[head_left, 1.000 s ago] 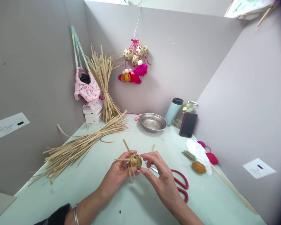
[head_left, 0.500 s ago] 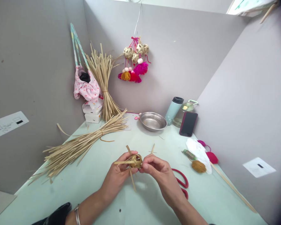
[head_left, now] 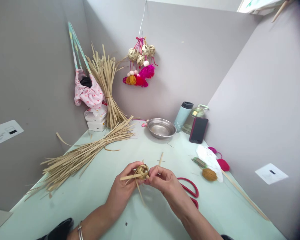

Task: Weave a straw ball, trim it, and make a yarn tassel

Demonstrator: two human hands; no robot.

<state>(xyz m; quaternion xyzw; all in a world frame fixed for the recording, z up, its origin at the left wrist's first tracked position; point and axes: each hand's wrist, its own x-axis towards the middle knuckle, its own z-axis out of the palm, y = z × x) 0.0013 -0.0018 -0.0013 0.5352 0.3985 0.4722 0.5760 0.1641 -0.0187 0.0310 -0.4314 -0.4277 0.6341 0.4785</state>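
Note:
Between my hands is a small woven straw ball [head_left: 142,171], with loose strip ends sticking out to the left and downward. My left hand [head_left: 123,185] is closed round its left side, fingers behind and thumb in front. At its right edge, my right hand [head_left: 163,180] pinches with thumb and fingertips; a strip seems to lie in the pinch, though the fingers mostly hide it. Red-handled scissors [head_left: 195,190] lie partly under my right forearm. Beyond my right hand, a short loose strip [head_left: 161,158] rests on the table.
A bundle of straw strips [head_left: 85,150] lies at left; another bundle [head_left: 107,86] leans on the wall. At the back stand a metal bowl [head_left: 161,128], a blue tumbler [head_left: 183,116] and a phone [head_left: 198,130]. Yarn [head_left: 209,174] lies right. Finished balls with tassels [head_left: 140,60] hang above.
The whole view has shifted slightly left. The ball has turned a little in my hands, and the strip end that stood up at its top now barely shows.

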